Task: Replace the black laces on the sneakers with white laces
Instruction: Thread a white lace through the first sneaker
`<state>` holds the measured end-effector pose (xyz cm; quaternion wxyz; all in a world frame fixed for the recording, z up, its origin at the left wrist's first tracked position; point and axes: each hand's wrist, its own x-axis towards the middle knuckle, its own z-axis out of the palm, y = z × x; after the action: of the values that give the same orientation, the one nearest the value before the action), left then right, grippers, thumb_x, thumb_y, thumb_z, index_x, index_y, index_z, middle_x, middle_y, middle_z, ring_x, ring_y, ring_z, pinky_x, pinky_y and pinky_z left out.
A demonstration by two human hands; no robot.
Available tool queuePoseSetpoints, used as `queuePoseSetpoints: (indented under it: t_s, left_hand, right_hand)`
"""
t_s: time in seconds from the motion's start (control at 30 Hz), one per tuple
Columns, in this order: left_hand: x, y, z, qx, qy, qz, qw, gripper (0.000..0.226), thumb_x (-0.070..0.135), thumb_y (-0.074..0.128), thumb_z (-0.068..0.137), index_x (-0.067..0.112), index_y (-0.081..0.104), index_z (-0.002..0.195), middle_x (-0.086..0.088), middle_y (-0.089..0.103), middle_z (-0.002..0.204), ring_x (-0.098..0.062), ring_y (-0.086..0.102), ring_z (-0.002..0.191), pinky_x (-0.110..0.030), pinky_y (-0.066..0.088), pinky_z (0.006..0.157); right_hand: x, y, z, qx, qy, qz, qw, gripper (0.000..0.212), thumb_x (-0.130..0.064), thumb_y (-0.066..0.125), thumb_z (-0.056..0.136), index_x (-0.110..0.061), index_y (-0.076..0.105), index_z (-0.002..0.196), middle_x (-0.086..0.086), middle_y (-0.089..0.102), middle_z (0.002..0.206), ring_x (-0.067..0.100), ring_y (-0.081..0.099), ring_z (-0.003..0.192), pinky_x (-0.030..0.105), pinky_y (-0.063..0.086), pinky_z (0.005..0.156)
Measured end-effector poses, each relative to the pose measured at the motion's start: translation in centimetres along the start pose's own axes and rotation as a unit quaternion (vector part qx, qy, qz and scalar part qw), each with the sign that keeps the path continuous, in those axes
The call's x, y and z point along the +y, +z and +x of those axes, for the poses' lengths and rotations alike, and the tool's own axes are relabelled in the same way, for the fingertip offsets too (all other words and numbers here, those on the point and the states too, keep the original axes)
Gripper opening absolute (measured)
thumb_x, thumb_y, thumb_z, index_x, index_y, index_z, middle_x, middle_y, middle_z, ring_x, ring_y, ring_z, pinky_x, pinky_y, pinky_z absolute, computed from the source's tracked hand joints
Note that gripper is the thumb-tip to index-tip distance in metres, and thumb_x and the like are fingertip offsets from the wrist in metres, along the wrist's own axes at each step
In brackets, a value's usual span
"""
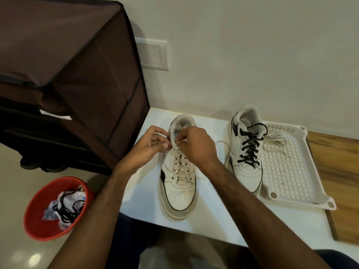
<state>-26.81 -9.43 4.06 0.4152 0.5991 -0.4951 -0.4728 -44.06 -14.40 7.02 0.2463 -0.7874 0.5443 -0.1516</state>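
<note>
A white sneaker (178, 191) with a white lace (180, 167) threaded through its eyelets stands in the middle of the white table (213, 220), toe toward me. My left hand (153, 146) and my right hand (196, 146) meet at its top eyelets, each pinching an end of the white lace. A second white sneaker (245, 167) with a black lace (249, 148) stands to the right, partly on a tray. Another white lace (275, 140) lies in that tray. A removed black lace (66, 208) sits in a red bowl.
The white perforated plastic tray (291, 181) lies at the table's right on a wooden surface (338, 171). The red bowl (38, 220) with crumpled paper stands on the floor at the left. A brown fabric shoe rack (73, 84) rises behind it, against the wall.
</note>
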Motion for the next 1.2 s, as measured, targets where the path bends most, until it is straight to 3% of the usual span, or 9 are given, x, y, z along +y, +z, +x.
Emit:
queuePoseSetpoints:
  t_s: [0.13,0.27,0.37,0.57,0.67,0.83,0.9,1.0,1.2]
  left_hand:
    - [-0.7,0.4,0.2,0.035,0.012,0.066,0.997,0.031,0.008,0.083,0.082,0.016,0.062,0.103,0.001,0.071,0.091,-0.019,0.068,0.089,-0.032,0.056,0.087]
    - [-1.3,0.2,0.4,0.049,0.017,0.105,0.993,0.020,0.019,0.086,0.080,0.018,0.069,0.091,0.004,0.072,0.086,-0.024,0.068,0.087,-0.042,0.057,0.087]
    - [-1.2,0.2,0.4,0.046,0.019,0.102,0.994,0.017,0.018,0.085,0.081,0.018,0.070,0.089,0.005,0.072,0.085,-0.020,0.067,0.083,-0.045,0.057,0.087]
    - [-1.1,0.0,0.4,0.051,0.041,0.104,0.992,0.009,0.005,0.076,0.088,0.011,0.070,0.091,-0.003,0.074,0.084,-0.026,0.072,0.083,-0.050,0.057,0.089]
    - [-0.9,0.0,0.3,0.055,0.053,0.118,0.990,0.008,0.005,0.076,0.089,0.011,0.071,0.090,-0.002,0.075,0.082,-0.022,0.073,0.081,-0.047,0.058,0.087]
    - [-0.9,0.1,0.3,0.059,0.063,0.144,0.986,0.011,0.011,0.080,0.086,0.017,0.071,0.087,0.001,0.074,0.083,-0.023,0.071,0.083,-0.048,0.058,0.085]
    - [-0.7,0.1,0.2,0.065,0.070,0.146,0.985,0.012,0.010,0.081,0.085,0.017,0.071,0.087,0.001,0.074,0.083,-0.023,0.070,0.082,-0.047,0.058,0.083]
    - [-0.5,0.2,0.1,0.072,0.071,0.141,0.985,0.012,0.008,0.081,0.084,0.015,0.071,0.087,0.000,0.074,0.082,-0.024,0.070,0.081,-0.044,0.059,0.082]
    - [-0.2,0.2,0.0,0.078,0.083,0.164,0.980,0.013,0.008,0.082,0.083,0.014,0.071,0.086,0.002,0.073,0.079,-0.014,0.068,0.074,-0.030,0.058,0.075]
  right_hand:
    - [0.1,0.1,0.6,-0.006,0.002,0.053,0.999,0.022,-0.007,0.069,0.084,-0.028,0.076,0.085,-0.008,0.075,0.085,0.013,0.068,0.081,0.032,0.056,0.071]
    - [0.0,0.4,1.3,-0.003,0.012,0.076,0.997,0.023,-0.004,0.068,0.081,-0.026,0.066,0.088,-0.008,0.070,0.080,0.014,0.065,0.080,0.032,0.054,0.069]
    - [-0.1,0.6,1.6,-0.002,-0.004,0.065,0.998,0.019,-0.006,0.063,0.083,-0.023,0.063,0.090,-0.006,0.072,0.082,0.017,0.066,0.081,0.030,0.051,0.067]
    - [0.9,-0.4,2.0,-0.058,-0.009,0.145,0.988,0.030,-0.002,0.076,0.078,-0.025,0.058,0.079,-0.009,0.069,0.072,0.004,0.067,0.070,0.024,0.052,0.066]
    - [0.5,-1.2,2.8,-0.117,-0.001,0.140,0.983,0.022,-0.001,0.079,0.078,-0.016,0.065,0.086,-0.006,0.070,0.072,-0.001,0.063,0.061,0.011,0.046,0.055]
    - [0.5,-0.9,3.2,-0.110,-0.001,0.056,0.992,0.023,-0.008,0.078,0.080,-0.026,0.069,0.070,-0.004,0.073,0.078,0.015,0.070,0.074,0.022,0.049,0.063]
    - [0.4,-1.0,3.1,-0.111,0.002,0.057,0.992,0.021,-0.008,0.076,0.081,-0.025,0.071,0.071,-0.004,0.074,0.080,0.016,0.070,0.078,0.026,0.052,0.069]
    - [-0.1,-1.3,3.3,-0.127,0.006,0.049,0.991,0.016,-0.006,0.075,0.083,-0.021,0.074,0.079,-0.009,0.068,0.077,0.011,0.065,0.072,0.022,0.051,0.066]
    - [0.3,-1.1,2.5,-0.103,0.049,0.176,0.978,0.015,0.000,0.074,0.082,-0.009,0.073,0.093,-0.006,0.068,0.075,0.004,0.063,0.066,0.011,0.050,0.053]
